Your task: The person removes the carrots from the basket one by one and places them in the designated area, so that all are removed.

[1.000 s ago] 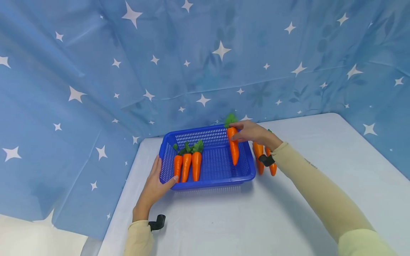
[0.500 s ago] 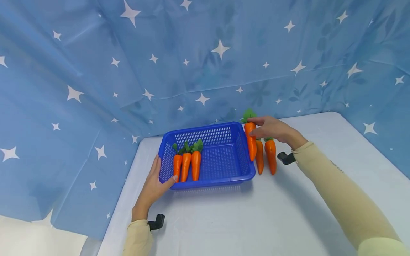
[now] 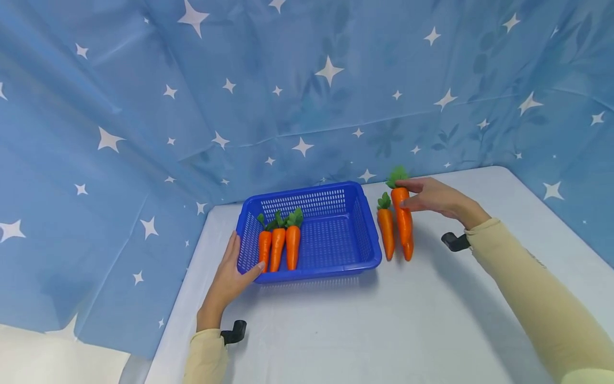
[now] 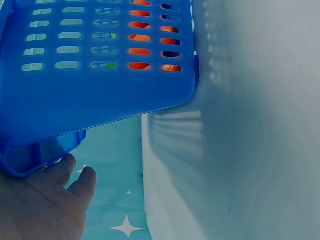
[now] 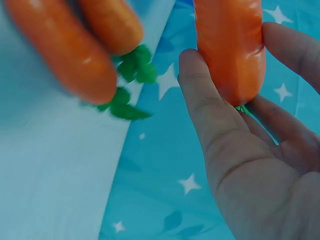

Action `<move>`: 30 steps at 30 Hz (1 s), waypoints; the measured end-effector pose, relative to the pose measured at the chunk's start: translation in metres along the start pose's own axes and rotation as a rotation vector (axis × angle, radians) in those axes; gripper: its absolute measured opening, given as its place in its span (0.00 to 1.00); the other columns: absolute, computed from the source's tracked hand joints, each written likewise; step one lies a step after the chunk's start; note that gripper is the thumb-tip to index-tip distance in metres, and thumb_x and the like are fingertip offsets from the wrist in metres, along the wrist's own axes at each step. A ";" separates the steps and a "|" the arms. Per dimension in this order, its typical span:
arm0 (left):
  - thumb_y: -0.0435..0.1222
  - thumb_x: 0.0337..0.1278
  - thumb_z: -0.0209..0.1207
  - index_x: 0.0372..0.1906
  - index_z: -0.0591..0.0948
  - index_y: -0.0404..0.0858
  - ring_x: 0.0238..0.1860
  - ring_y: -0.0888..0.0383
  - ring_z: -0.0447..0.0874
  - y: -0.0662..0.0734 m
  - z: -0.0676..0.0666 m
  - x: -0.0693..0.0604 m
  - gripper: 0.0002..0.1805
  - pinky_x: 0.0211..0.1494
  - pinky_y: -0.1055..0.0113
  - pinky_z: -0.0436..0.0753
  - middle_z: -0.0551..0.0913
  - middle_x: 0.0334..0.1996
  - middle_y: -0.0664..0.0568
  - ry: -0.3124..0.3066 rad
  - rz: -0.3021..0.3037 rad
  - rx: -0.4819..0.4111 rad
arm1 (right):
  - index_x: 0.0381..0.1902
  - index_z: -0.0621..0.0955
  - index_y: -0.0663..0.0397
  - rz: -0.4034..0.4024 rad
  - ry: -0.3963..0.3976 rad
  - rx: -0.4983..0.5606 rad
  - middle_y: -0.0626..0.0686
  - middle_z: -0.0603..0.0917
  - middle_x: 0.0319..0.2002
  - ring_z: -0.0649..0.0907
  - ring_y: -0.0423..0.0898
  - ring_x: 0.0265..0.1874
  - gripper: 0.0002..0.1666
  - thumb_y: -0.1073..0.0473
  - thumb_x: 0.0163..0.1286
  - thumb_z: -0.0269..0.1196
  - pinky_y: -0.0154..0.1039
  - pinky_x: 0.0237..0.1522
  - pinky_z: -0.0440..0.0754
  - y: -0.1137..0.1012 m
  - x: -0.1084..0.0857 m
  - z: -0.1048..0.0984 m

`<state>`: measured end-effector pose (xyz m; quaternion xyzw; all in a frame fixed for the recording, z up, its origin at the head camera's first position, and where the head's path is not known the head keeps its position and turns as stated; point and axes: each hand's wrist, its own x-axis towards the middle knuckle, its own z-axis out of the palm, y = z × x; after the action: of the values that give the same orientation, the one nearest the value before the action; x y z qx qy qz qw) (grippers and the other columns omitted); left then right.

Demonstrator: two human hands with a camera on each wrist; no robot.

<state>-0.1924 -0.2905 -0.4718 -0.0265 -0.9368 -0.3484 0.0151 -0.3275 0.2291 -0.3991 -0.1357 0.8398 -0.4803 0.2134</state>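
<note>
My right hand (image 3: 434, 197) pinches an orange carrot (image 3: 400, 198) near its leafy top, with the thumb on one side and fingers on the other. That carrot hangs over a second carrot (image 3: 408, 250), mostly covering it in the head view. Beside these lies another carrot (image 3: 386, 234) on the table; both lower carrots (image 5: 65, 55) appear blurred in the right wrist view. My left hand (image 3: 229, 280) grips the near left corner of a blue basket (image 3: 316, 274), thumb over the rim and fingers along the outside. Three carrots (image 3: 277, 248) lie side by side in the basket's left part.
A white-covered table (image 3: 316, 336) bears everything. Behind it and to the left hangs a blue curtain (image 3: 268, 96) with white stars. The basket's right wall (image 3: 366, 229) stands close beside the carrots on the table.
My right hand has carried the carrot out from over the basket, rightward past its wall, to above the carrots on the table. My left hand has stayed at the basket's corner.
</note>
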 end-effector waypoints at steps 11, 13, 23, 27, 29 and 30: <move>0.63 0.66 0.62 0.88 0.40 0.37 0.86 0.37 0.40 0.001 -0.001 0.000 0.63 0.79 0.33 0.53 0.36 0.88 0.44 0.005 0.004 -0.003 | 0.85 0.53 0.66 0.081 0.029 -0.039 0.77 0.52 0.81 0.69 0.73 0.73 0.47 0.63 0.77 0.62 0.62 0.68 0.74 0.034 -0.009 -0.016; 0.63 0.66 0.62 0.88 0.40 0.37 0.86 0.37 0.40 0.000 0.000 0.000 0.63 0.79 0.33 0.53 0.36 0.88 0.45 0.003 -0.001 -0.005 | 0.85 0.53 0.67 0.092 0.033 -0.046 0.78 0.53 0.80 0.69 0.74 0.73 0.47 0.63 0.78 0.62 0.62 0.69 0.74 0.039 -0.012 -0.017; 0.63 0.66 0.63 0.88 0.40 0.38 0.86 0.37 0.41 -0.001 0.002 0.001 0.63 0.79 0.33 0.53 0.36 0.88 0.46 0.008 -0.005 -0.014 | 0.83 0.54 0.73 0.134 0.058 -0.130 0.81 0.56 0.77 0.68 0.75 0.70 0.45 0.64 0.78 0.62 0.65 0.68 0.75 0.062 -0.009 -0.016; 0.63 0.65 0.62 0.88 0.40 0.39 0.86 0.37 0.41 -0.001 0.002 0.001 0.63 0.78 0.32 0.54 0.36 0.88 0.46 0.009 -0.007 -0.018 | 0.82 0.55 0.74 0.141 0.064 -0.148 0.81 0.57 0.76 0.68 0.75 0.69 0.45 0.65 0.77 0.62 0.66 0.68 0.74 0.069 -0.004 -0.012; 0.63 0.65 0.62 0.88 0.39 0.39 0.86 0.37 0.41 -0.001 0.001 0.001 0.63 0.78 0.32 0.54 0.36 0.88 0.46 0.010 -0.006 -0.019 | 0.82 0.56 0.74 0.142 0.068 -0.164 0.81 0.59 0.76 0.69 0.75 0.68 0.44 0.64 0.77 0.62 0.66 0.68 0.75 0.071 -0.001 -0.010; 0.63 0.65 0.62 0.88 0.39 0.39 0.86 0.37 0.41 -0.001 0.002 0.001 0.63 0.79 0.32 0.53 0.36 0.88 0.46 0.010 -0.004 -0.019 | 0.81 0.56 0.74 0.145 0.071 -0.175 0.80 0.59 0.75 0.70 0.75 0.68 0.44 0.63 0.77 0.62 0.66 0.67 0.75 0.071 0.000 -0.009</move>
<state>-0.1933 -0.2902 -0.4735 -0.0230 -0.9335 -0.3573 0.0187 -0.3337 0.2719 -0.4567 -0.0755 0.8933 -0.3928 0.2051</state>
